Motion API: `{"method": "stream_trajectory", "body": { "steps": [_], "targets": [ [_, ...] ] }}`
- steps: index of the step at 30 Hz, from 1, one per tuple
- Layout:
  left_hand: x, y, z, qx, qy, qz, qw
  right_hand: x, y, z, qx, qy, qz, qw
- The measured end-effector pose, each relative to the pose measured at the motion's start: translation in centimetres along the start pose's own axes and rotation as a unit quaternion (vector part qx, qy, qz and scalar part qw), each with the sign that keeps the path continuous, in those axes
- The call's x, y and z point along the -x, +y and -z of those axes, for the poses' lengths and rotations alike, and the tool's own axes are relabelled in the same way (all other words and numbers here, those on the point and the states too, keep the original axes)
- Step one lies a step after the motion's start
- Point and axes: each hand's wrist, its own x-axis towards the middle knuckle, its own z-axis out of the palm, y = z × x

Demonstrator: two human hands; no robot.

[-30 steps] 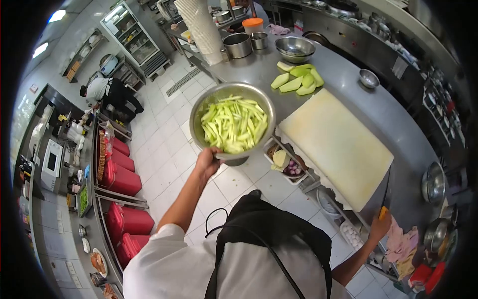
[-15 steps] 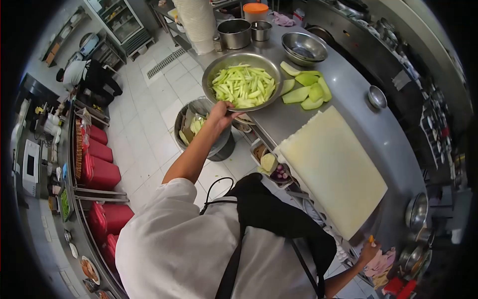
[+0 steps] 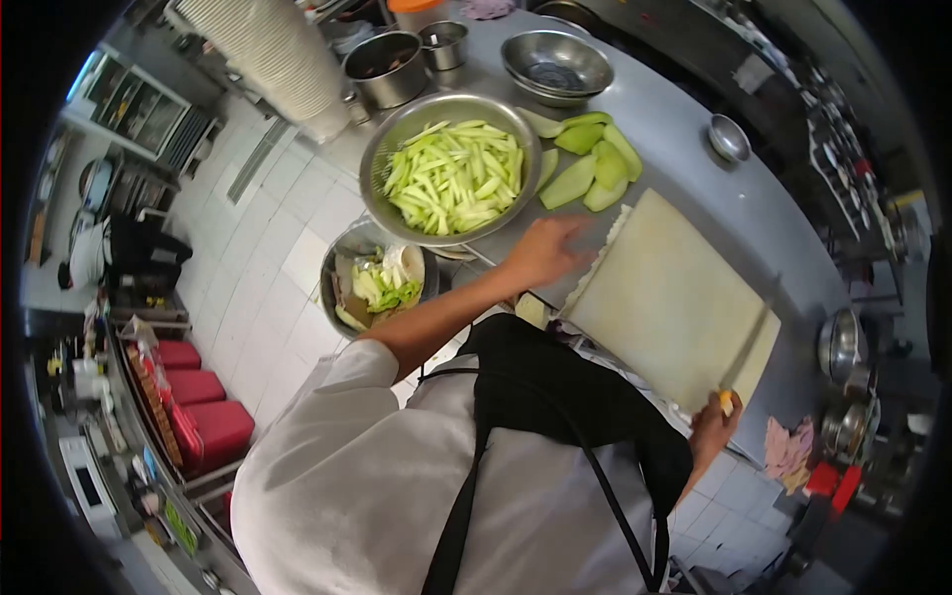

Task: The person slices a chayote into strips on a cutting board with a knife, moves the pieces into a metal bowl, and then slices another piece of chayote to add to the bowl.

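My left hand is over the counter between the metal bowl and the cutting board, its fingers stretched out, slightly blurred and holding nothing. The wide metal bowl is full of pale green vegetable sticks. To its right lie several larger green vegetable pieces. At the near right corner of the thick whitish cutting board, my right hand is closed around the yellow handle of a knife. The blade appears as a dark, narrow strip over the board.
Below the bowl stands a waste bin with vegetable scraps. Metal pots, stacked bowls and a tall container stack are at the back. A small bowl and pink cloth lie rightward. Another person bends over far left.
My left hand has let go of the bowl's rim and moved right toward the cutting board. The bowl now rests on the counter. My right hand has brought the knife up over the board.
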Motion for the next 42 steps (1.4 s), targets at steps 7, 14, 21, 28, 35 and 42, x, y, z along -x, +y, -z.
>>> {"method": "stream_trajectory", "body": {
  "steps": [7, 14, 21, 28, 35, 42],
  "targets": [
    [-15.8, -3.7, -5.7, -0.248, 0.098, -0.194, 0.944, 4.6, -2.3, -5.3, -0.074, -0.010, -0.052, 0.996],
    [-21.0, -4.5, -5.4, -0.326, 0.020, -0.022, 0.945, 8.4, -2.7, -3.6, -0.070, 0.057, -0.073, 0.993],
    [-21.5, -4.6, -4.8, -0.232, 0.111, -0.030, 0.966, 8.5, 0.2, -0.7, -0.075, 0.055, -0.073, 0.993],
    [-19.8, -0.1, -3.6, -0.206, 0.124, -0.097, 0.966, 5.6, 0.0, 0.3, -0.068, -0.018, -0.072, 0.995],
    [-11.4, 7.0, -11.4, -0.147, 0.037, -0.307, 0.940, 2.1, 0.5, 3.2, -0.020, -0.114, -0.059, 0.992],
    [-3.4, 4.6, -19.5, -0.252, -0.067, -0.438, 0.860, 0.6, 1.3, 7.4, 0.028, -0.189, -0.027, 0.981]
  ]
}}
